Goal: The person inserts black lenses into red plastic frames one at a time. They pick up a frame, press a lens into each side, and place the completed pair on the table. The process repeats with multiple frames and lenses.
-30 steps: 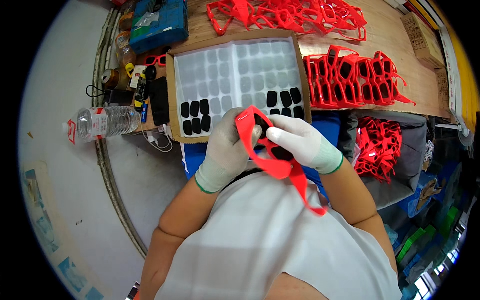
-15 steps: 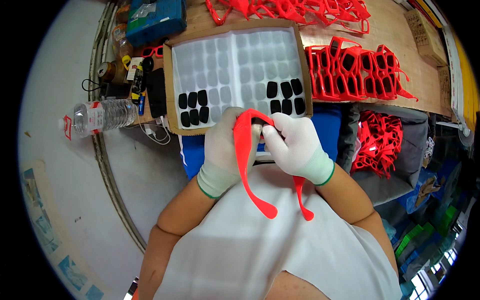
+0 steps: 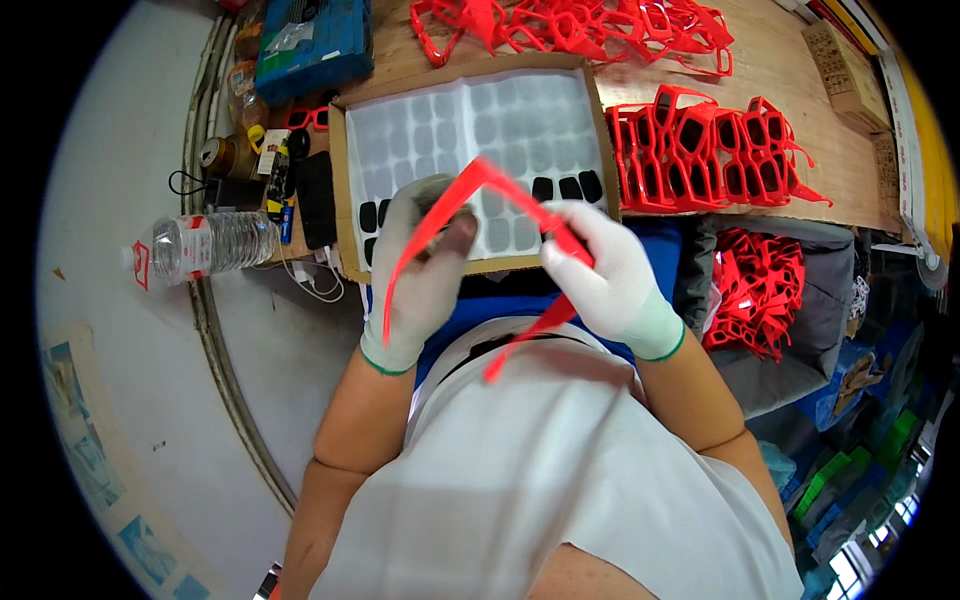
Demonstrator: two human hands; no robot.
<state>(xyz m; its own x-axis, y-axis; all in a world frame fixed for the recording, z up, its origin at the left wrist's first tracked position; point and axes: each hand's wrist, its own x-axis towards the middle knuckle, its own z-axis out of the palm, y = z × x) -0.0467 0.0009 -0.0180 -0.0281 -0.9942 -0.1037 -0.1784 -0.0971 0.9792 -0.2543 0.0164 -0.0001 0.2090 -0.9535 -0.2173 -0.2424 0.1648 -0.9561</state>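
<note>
My right hand (image 3: 612, 272), in a white knit glove, grips a red glasses frame (image 3: 520, 196) at one corner. The frame is tilted, with one temple arm slanting across my left hand and the other hanging toward my lap. My left hand (image 3: 412, 285), gloved too, is over the left part of a shallow cardboard box (image 3: 341, 180). Its fingers are curled, their tips dark and blurred, and what they pinch, if anything, is hidden. Black lenses (image 3: 569, 189) lie in the box on white sheeting, with rows of grey shapes showing through.
Red sunglasses (image 3: 690, 150) stand stacked right of the box; loose red frames (image 3: 590, 30) lie behind it. A grey bin (image 3: 800, 350) of red frames is at the right. On the left are a water bottle (image 3: 205, 247), a black phone (image 3: 318, 200) and a blue case (image 3: 313, 50).
My hands have moved apart. The left has gone forward and left over the box; the right keeps the red frame, which has swung round and tilted. The box looks slightly shifted in view.
</note>
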